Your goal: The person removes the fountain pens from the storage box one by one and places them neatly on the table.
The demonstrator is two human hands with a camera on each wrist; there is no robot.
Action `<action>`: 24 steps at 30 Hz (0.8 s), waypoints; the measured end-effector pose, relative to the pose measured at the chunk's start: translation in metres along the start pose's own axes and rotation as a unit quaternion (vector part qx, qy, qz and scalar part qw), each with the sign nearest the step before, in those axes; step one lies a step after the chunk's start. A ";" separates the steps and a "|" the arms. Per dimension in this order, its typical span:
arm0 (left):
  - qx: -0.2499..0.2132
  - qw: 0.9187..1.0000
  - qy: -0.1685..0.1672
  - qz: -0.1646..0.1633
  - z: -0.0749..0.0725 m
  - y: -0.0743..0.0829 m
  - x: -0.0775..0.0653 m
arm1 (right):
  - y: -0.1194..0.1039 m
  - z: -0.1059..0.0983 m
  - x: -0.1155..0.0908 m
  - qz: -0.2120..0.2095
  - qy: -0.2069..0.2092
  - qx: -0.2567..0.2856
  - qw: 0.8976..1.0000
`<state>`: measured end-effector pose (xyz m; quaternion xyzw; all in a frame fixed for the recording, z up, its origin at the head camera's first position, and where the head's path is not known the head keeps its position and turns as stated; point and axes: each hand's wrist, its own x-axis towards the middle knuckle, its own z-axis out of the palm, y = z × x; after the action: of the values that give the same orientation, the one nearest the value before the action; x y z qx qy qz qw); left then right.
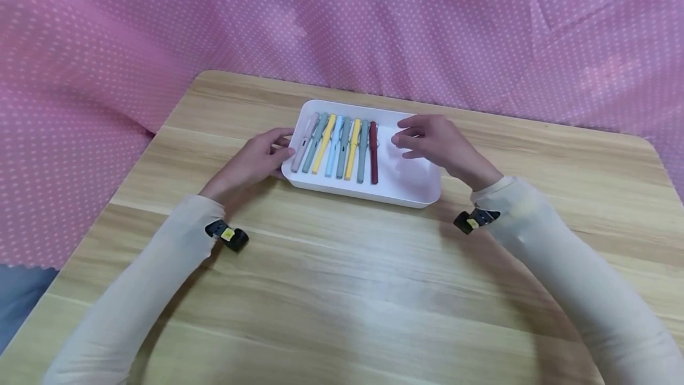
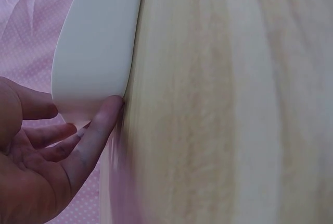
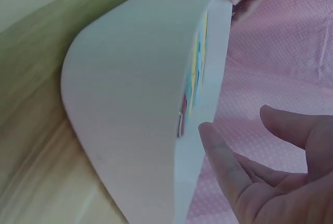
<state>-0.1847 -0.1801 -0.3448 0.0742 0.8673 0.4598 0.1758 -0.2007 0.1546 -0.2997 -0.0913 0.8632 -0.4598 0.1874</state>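
A white tray (image 1: 406, 186) sits on the wooden table, with several capped pens in a side-by-side row across its left and middle. From the left come a mauve pen (image 1: 304, 144), grey-green, yellow and light blue ones, ending with a dark red pen (image 1: 374, 156). My left hand (image 1: 262, 156) holds the tray's left end, thumb at the rim; in the left wrist view a fingertip (image 2: 113, 104) touches the wall low down by the table. Over the tray's right part, my right hand (image 1: 438, 141) hovers with loosely bent fingers and nothing between them, right of the red pen.
The wooden table (image 1: 331, 290) stretches around the tray on all sides. Behind it hangs a pink dotted cloth (image 1: 342, 22), close to the table's far edge. Each sleeve carries a small black wrist camera (image 1: 230, 235).
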 end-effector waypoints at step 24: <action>-0.022 1.000 -0.011 -0.001 -0.001 -0.003 0.001 | -0.014 0.015 0.038 0.105 -0.078 0.030 0.991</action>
<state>-0.1857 -0.1826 -0.3467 0.0750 0.8551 0.4775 0.1872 -0.2296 0.1230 -0.3047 -0.0301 0.8365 -0.4550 0.3039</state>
